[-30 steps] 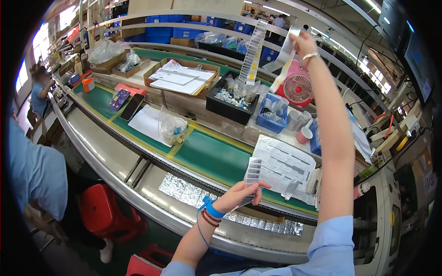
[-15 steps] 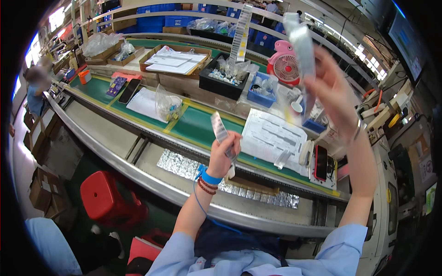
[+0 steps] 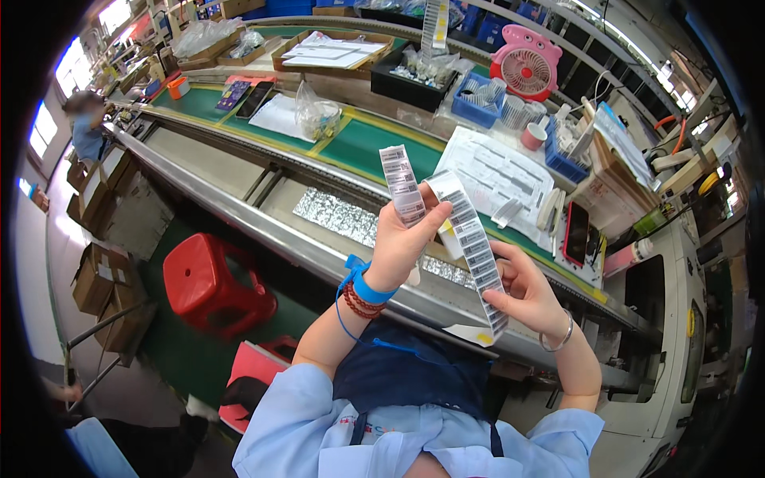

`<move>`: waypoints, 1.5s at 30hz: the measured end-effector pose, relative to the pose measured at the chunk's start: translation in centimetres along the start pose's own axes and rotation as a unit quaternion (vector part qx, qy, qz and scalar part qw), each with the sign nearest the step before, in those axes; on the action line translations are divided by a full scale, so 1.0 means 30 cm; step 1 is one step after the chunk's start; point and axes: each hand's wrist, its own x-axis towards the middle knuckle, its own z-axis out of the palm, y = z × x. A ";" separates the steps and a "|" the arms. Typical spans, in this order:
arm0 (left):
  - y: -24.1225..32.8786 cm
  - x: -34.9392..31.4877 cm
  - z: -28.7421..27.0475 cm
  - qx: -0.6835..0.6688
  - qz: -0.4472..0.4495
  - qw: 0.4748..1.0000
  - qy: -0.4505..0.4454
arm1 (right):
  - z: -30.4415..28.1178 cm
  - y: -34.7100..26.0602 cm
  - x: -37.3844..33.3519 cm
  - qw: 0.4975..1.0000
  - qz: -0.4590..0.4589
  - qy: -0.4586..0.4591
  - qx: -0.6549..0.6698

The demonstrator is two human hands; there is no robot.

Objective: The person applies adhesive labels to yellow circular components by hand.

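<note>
From the head camera, looking down over the person's lap: the left hand [image 3: 402, 243] is raised in front of the chest, fingers closed around the lower end of a short strip of barcode labels [image 3: 402, 186] that stands nearly upright above the fist. A blue wrist strap [image 3: 365, 283] and a red bead bracelet sit on that wrist, with a thin blue cord trailing down to the dark apron.

The right hand [image 3: 526, 293] is just beside it, thumb and fingers pinching a longer strip of barcode labels [image 3: 472, 239] that runs slanting from near the left fingertips down past the right palm. The 2 strips almost meet at the top, both held in the air above the steel edge of the conveyor bench [image 3: 239, 209], not resting on anything.

Behind the hands, a printed paper sheet [image 3: 498, 171] lies on the green belt, with a dark phone [image 3: 575, 233] to its right. Further back stand a pink desk fan [image 3: 524, 70], a blue parts bin [image 3: 486, 99] and a black tray [image 3: 414, 80]. A red stool [image 3: 211, 283] stands on the floor to the left, cardboard boxes [image 3: 103, 287] beyond it.
</note>
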 end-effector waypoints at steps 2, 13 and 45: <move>0.004 -0.036 0.001 0.006 0.001 1.000 0.009 | 0.029 0.016 -0.043 0.999 0.007 0.023 0.025; 0.022 -0.217 0.053 0.211 -0.039 0.969 -0.126 | 0.121 0.115 -0.166 0.989 0.012 0.030 0.143; -0.092 -0.240 -0.008 0.190 -0.096 0.970 -0.117 | 0.169 0.301 -0.247 0.997 0.049 0.063 0.005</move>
